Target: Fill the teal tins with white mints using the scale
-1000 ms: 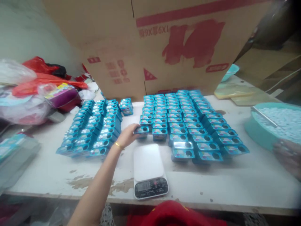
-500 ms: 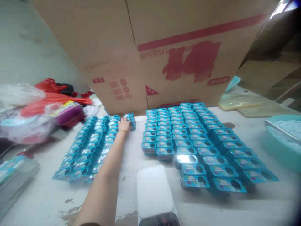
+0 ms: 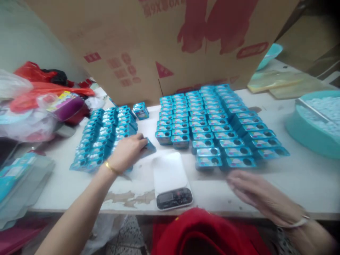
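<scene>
Small blue box (image 3: 150, 146) gripped by the left hand (image 3: 130, 147) above a stained white table

The table (image 3: 209, 200) fills the lower half of the frame, its pale top worn to brown patches near the front edge. A grey-green wall (image 3: 16, 28) shows at upper left. Across the top stands a big cardboard sheet (image 3: 138, 42) with red print, closing off the view behind the rows.

The left hand, centre of the frame, closes its fingers round the box, just beside the left rows (image 3: 102, 141), whose tops look dotted with white. The right hand (image 3: 255, 189), lower right, is blurred; whether it holds anything cannot be told. Ahead of it stand the right rows (image 3: 209, 124), glossy boxes with dark ovals on top.

Between the hands lies a flat white scale (image 3: 171, 173) with a black panel. At right, a round turquoise tub (image 3: 305, 131) holds pale bits, a straight bar (image 3: 313, 109) across its rim. Crumpled red and clear bags (image 3: 34, 102) crowd the left side, above see-through plastic packs (image 3: 32, 180). Red cloth (image 3: 196, 226) covers part of the table's front edge, bottom centre.
</scene>
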Action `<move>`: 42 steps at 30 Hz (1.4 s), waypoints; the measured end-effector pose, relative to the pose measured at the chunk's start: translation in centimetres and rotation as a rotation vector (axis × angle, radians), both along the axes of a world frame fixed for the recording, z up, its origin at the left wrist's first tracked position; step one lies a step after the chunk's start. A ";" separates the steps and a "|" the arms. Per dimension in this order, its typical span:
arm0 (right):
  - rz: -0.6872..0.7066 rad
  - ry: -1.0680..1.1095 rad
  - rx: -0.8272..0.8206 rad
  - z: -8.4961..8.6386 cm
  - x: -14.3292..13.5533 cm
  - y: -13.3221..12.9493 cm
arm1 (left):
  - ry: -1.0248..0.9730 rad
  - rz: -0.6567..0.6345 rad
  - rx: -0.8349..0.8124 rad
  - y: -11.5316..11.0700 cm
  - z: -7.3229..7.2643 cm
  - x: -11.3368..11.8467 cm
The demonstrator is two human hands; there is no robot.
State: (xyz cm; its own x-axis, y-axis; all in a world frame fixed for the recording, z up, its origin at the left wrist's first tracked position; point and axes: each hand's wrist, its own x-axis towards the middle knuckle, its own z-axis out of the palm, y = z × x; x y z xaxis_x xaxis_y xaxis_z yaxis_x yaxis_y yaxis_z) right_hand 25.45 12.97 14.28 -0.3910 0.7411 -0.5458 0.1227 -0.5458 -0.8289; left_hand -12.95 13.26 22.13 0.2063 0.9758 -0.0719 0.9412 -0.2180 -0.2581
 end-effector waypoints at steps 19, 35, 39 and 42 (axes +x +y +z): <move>0.024 0.270 -0.322 -3.8 -2.1 -6.5 | -0.575 0.126 0.185 -7.9 -2.0 4.0; 0.366 -0.053 0.083 1.4 -7.6 -2.4 | -0.720 0.602 0.542 -16.4 -20.2 0.3; 0.453 -0.067 0.307 3.9 -11.1 -0.1 | -0.769 0.596 0.560 -16.5 -20.3 0.1; 0.487 -0.074 0.382 4.9 -13.4 1.0 | -0.782 0.602 0.576 -16.7 -20.5 -0.1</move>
State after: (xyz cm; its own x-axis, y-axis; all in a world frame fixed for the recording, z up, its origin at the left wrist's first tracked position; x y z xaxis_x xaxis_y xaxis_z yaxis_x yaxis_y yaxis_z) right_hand 12.06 13.96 19.20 -0.7045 0.6357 -0.3155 0.3471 -0.0791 -0.9345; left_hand -13.01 -3.40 1.61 -0.5144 0.7778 0.3610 0.8000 0.2837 0.5287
